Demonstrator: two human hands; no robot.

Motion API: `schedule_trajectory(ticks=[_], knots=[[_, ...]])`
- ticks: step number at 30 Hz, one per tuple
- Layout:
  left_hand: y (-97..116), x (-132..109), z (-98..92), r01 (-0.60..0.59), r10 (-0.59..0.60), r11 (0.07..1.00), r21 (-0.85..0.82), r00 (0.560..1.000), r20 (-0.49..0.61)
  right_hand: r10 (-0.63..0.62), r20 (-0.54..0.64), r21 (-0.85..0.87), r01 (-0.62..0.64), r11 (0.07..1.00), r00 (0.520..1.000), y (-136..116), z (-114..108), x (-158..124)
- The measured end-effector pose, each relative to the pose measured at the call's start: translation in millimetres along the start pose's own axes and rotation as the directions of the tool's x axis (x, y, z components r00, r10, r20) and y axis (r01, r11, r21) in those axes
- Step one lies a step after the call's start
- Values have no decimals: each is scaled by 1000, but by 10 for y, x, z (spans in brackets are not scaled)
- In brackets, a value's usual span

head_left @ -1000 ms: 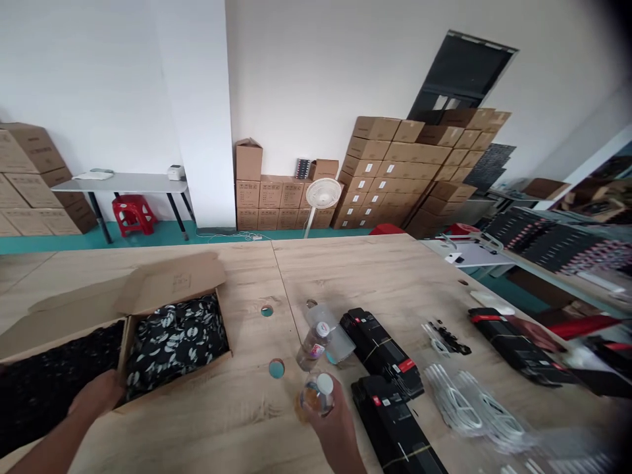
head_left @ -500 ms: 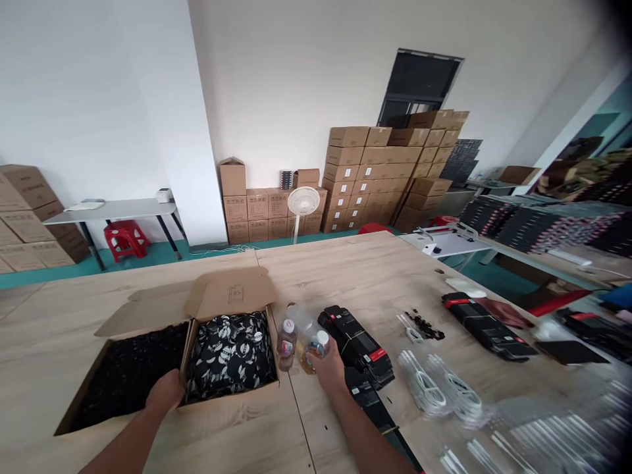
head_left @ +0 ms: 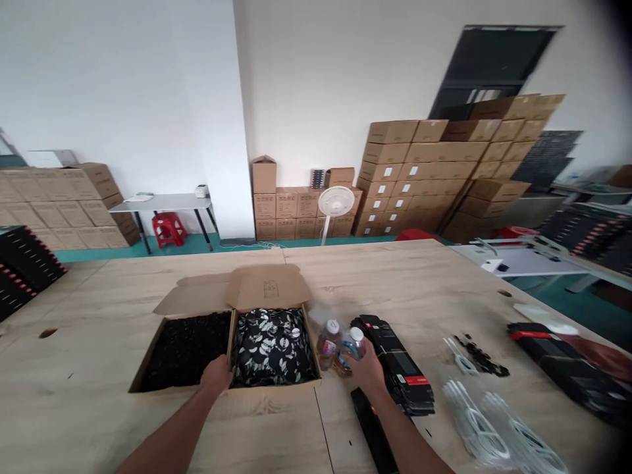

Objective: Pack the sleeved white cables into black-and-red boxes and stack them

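Note:
My left hand (head_left: 216, 375) is closed over the near edge where two open cardboard boxes meet; its fingertips are partly hidden. The left box (head_left: 143, 355) holds small black pieces (head_left: 190, 352). Beside it, the right box (head_left: 270, 284) is filled with round black-and-white pieces (head_left: 269, 349), its lid folded back. My right hand (head_left: 366, 365) is wrapped around a clear plastic bottle (head_left: 345, 355) with a white cap, standing on the table. Just left of that, a second bottle (head_left: 328, 345) stands near the right box's wall.
Banded stacks of black-and-red flat packages (head_left: 397, 365) lie right of the bottles. Farther right are bagged white cables (head_left: 476, 421), small black pieces (head_left: 481, 359) and another package stack (head_left: 563, 368). A white fan (head_left: 336, 201) and stacked cartons (head_left: 395, 171) stand beyond the table.
The view has turned left, so everything sits farther right. My right hand has brought its bottle closer to the other bottle. My left hand stays on the box edge.

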State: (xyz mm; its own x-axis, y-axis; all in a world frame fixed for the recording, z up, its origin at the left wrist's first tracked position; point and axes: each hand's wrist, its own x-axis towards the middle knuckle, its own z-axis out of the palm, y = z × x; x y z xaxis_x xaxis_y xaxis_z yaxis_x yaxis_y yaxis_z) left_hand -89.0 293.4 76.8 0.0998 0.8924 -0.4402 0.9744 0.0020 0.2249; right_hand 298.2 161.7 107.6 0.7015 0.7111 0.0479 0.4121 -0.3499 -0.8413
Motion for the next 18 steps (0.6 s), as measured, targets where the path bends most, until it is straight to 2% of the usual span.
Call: schedule_trajectory(ticks=[3, 6, 8, 10, 13, 16, 18], knots=[[-35, 75, -54, 10, -11, 999, -42, 1000, -25, 46, 27, 37, -47, 998, 999, 48, -46, 32], [-180, 175, -208, 35, -42, 997, -64, 994, -105, 73, 27, 93, -75, 993, 997, 75, -96, 1], [-294, 260, -329, 36, -45, 998, -56, 983, -180, 96, -4, 118, -95, 988, 995, 99, -174, -112], [-382, 370, -428, 13, -21, 999, -33, 972, -234, 127, -40, 155, -119, 981, 991, 153, -303, -342], [-433, 580, -484, -64, 65, 998, 15, 973, -222, 169, -8, 253, -162, 954, 986, 323, -562, -952], [-410, 785, -427, -113, 120, 992, 57, 981, -152, 270, 79, 276, -281, 919, 960, 549, -802, -1823], [-391, 864, -352, -120, 131, 989, 87, 981, -142, 395, 57, 225, -398, 890, 917, 668, -901, -2429]])
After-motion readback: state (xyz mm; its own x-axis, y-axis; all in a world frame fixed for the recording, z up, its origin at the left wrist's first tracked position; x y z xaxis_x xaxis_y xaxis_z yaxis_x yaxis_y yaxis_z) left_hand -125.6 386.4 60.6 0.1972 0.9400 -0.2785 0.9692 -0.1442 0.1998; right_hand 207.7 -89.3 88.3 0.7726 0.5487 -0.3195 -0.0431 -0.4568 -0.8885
